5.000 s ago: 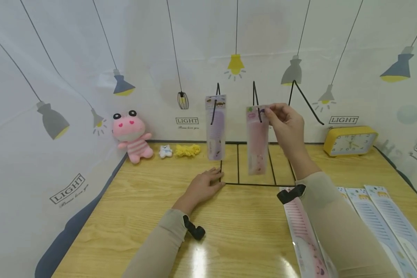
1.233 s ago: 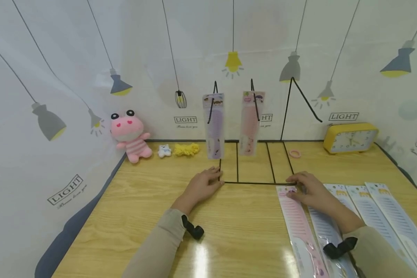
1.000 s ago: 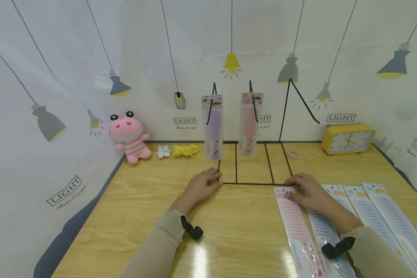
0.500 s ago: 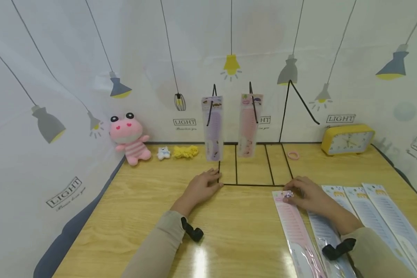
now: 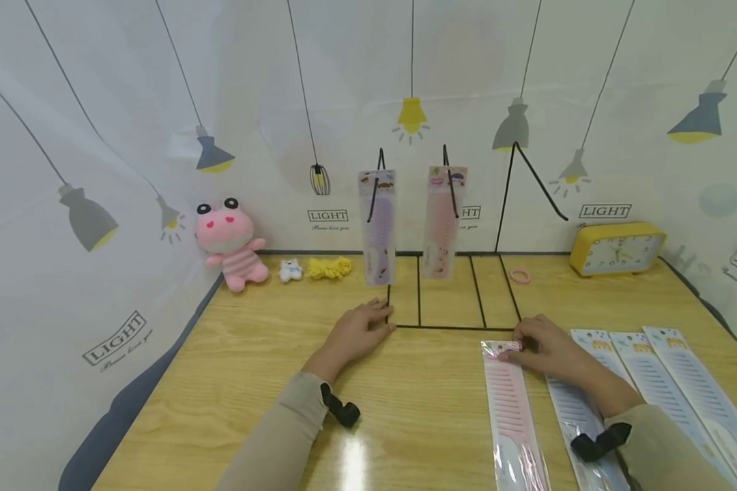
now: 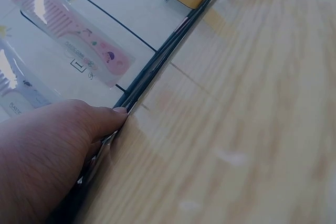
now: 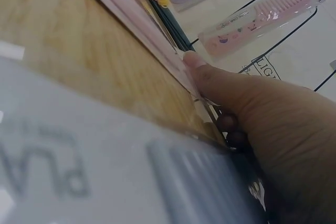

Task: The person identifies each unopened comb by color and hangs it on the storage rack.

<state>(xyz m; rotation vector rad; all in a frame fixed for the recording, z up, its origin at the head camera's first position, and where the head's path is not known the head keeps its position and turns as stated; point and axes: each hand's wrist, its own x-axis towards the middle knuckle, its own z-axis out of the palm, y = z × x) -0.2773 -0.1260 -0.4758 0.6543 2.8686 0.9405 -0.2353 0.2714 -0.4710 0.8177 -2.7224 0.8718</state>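
My right hand point(image 5: 546, 348) pinches the top end of a pink comb in a clear packet point(image 5: 508, 402), thumb over its header. In the right wrist view, the thumb point(image 7: 202, 66) presses on the packet's edge. My left hand point(image 5: 357, 331) rests on the table, fingers extended at the front left corner of a black wire rack point(image 5: 454, 328). A packaged purple comb point(image 5: 379, 232) hangs from the rack's left hook, and a packaged pink comb point(image 5: 440, 235) from the middle one. The right hook point(image 5: 540, 181) bears nothing.
Several packaged blue combs point(image 5: 651, 382) lie at the right, one partly under my right forearm. Along the back stand a pink plush toy point(image 5: 230, 242), a small white bear figure point(image 5: 291, 270), yellow cord point(image 5: 329, 267), a pink ring point(image 5: 520, 275) and a yellow clock point(image 5: 618, 249).
The right hand has left the pink comb now hanging on the middle hook and taken another from the table. That comb's lower end has swung left. The left hand stays put.
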